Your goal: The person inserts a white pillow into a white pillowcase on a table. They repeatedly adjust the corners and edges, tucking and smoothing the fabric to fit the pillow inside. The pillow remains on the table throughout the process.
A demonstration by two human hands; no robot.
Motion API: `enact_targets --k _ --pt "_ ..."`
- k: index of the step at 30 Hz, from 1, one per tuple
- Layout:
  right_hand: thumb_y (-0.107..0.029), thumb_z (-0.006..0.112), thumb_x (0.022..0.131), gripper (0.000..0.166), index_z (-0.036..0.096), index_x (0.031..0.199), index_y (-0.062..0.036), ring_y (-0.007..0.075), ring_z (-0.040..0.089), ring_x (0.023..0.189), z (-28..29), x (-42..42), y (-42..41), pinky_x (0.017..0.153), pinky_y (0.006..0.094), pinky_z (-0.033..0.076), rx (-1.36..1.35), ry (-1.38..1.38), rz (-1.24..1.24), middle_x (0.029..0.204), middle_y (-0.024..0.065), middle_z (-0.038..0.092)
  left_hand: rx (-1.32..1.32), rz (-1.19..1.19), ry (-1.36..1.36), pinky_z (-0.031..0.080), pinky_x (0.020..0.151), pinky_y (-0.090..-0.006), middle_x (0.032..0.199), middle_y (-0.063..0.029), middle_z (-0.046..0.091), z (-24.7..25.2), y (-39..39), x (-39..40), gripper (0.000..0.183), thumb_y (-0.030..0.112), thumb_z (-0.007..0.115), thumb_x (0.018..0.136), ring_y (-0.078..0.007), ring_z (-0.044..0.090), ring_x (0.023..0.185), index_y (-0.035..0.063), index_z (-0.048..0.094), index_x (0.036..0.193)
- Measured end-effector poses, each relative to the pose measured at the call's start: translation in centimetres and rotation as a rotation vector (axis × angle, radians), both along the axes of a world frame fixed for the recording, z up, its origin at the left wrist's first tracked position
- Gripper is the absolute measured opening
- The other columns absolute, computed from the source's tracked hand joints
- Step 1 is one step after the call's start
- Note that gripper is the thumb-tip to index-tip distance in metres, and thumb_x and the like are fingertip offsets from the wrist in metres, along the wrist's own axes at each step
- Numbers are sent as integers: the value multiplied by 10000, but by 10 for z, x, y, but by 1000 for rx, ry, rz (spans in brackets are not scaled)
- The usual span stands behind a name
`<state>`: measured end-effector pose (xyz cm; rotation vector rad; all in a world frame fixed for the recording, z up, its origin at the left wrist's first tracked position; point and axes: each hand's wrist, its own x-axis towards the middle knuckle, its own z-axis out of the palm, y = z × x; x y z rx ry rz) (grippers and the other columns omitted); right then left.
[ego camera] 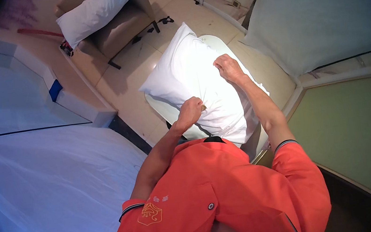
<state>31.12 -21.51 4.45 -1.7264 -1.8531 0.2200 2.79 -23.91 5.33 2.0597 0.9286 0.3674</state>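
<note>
A plump white pillow [194, 75] lies before me across a pale, round-cornered tabletop [161, 107]. My left hand [190, 112] is closed at the pillow's near left part, where creases run towards the fingers. Held at its fingertips is a small gold-brown object [204, 107], too small to identify. Over the pillow's right side is my right hand [228, 69], its fingers curled together. Whether it pinches fabric cannot be told. Loose white cloth [251, 114] hangs along the pillow's near right edge.
A brown armchair [119, 25] with another white pillow [96, 12] on it stands ahead on the tiled floor [123, 78]. White sheeting [47, 192] covers a large surface at left. A hanging white cloth [313, 16] and a green panel [354, 124] are at right.
</note>
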Motion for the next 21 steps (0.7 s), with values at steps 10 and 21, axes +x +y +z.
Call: enact_targets --k 10,21 --pt "-26 585 856 99 654 927 -23 334 638 957 46 33 -54 821 435 525 -427 -169 135 954 153 663 59 67 -18 524 762 -470 1000 -207 653 41 2 33 317 237 739 834 -402 651 912 21 655 1049" --pt "-1 572 878 116 678 924 -6 362 636 932 42 14 -70 834 442 524 -286 14 79 974 170 669 174 -158 92 525 736 -504 858 -224 676 -6 11 73 133 90 586 852 -423 674 835 9 692 844"
